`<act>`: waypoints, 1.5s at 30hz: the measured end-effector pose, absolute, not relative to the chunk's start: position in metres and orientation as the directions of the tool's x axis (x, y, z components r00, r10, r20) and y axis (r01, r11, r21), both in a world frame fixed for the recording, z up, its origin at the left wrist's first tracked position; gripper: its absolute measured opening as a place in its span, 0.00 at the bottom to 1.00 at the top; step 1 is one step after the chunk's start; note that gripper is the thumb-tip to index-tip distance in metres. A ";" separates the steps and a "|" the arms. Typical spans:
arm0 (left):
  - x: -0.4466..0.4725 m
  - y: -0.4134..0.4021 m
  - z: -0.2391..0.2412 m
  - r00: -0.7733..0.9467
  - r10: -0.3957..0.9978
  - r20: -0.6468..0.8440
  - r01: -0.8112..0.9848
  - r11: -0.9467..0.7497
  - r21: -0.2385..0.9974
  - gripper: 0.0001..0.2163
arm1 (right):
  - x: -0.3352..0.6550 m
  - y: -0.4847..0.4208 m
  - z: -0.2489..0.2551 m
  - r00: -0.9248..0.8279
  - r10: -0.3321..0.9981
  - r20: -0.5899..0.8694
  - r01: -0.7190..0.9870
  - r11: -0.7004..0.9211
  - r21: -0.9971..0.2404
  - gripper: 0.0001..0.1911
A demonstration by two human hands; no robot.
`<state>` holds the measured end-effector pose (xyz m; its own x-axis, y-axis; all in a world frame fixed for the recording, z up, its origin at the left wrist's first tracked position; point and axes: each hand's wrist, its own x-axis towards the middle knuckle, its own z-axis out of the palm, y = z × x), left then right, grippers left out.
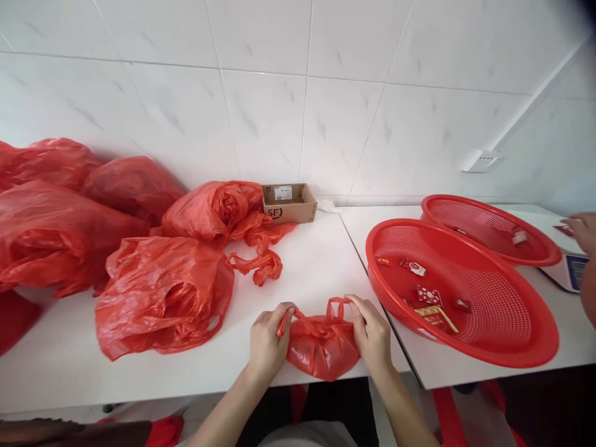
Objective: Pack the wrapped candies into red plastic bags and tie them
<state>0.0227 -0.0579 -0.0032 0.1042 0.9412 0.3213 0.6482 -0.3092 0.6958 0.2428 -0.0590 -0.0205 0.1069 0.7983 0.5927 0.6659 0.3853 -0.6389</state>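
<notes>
A small filled red plastic bag [323, 354] rests at the front edge of the white table, gathered at its top. My left hand [270, 335] is closed on one of its handles, with a bit of red plastic poking out past the fingers. The other handle loop is pinched by my right hand [371, 332] between thumb and fingers. What fills the bag cannot be made out through the plastic. Left of my hands lies a crumpled, larger red plastic bag [162, 292].
More bulky red bags [60, 230] are heaped along the left. An open cardboard box [291, 211] stands by the wall. Two red strainer baskets [391, 298] with several small packets sit at right. Beyond is a scale [565, 270], with another person's hand [582, 230] close by.
</notes>
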 end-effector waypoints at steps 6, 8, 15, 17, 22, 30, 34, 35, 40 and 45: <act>0.024 -0.072 0.004 0.014 0.962 0.274 0.568 -0.233 0.789 0.14 | 0.231 -0.068 -0.005 0.153 0.861 0.485 0.612 0.303 -0.730 0.11; 0.032 -0.080 0.001 0.057 0.966 0.251 0.507 -0.245 0.826 0.15 | 0.220 -0.078 -0.006 0.121 0.873 0.473 0.580 0.324 -0.747 0.11; 0.048 -0.073 -0.022 0.231 0.924 0.305 0.602 -0.382 0.701 0.17 | 0.201 -0.072 -0.032 0.098 0.875 0.474 0.639 0.310 -0.704 0.12; 0.048 -0.067 -0.025 0.239 0.927 0.290 0.628 -0.375 0.682 0.19 | 0.201 -0.066 -0.033 0.089 0.887 0.453 0.635 0.300 -0.712 0.12; 0.049 -0.062 -0.025 0.231 0.939 0.253 0.635 -0.343 0.692 0.20 | 0.201 -0.058 -0.027 0.079 0.931 0.357 0.575 0.250 -0.779 0.14; -0.004 -0.066 0.007 0.107 0.991 0.076 0.461 -0.117 0.880 0.15 | 0.233 -0.052 -0.018 0.379 0.925 -0.034 -0.094 0.002 -0.996 0.20; -0.033 -0.086 0.013 -0.028 0.998 -0.049 0.462 0.056 0.885 0.20 | 0.239 -0.053 -0.023 0.439 0.893 -0.093 -0.254 0.024 -0.967 0.22; -0.038 -0.092 0.011 -0.044 0.997 -0.057 0.454 0.071 0.888 0.21 | 0.239 -0.053 -0.024 0.450 0.886 -0.106 -0.292 0.034 -0.956 0.22; -0.057 -0.114 -0.002 -0.102 0.990 -0.098 0.408 0.132 0.904 0.21 | 0.237 -0.053 -0.026 0.501 0.853 -0.146 -0.339 0.038 -0.940 0.23; -0.063 -0.114 0.008 -0.098 0.995 -0.017 0.456 0.060 0.888 0.16 | 0.245 -0.051 -0.023 0.428 0.893 -0.136 -0.300 -0.001 -0.954 0.24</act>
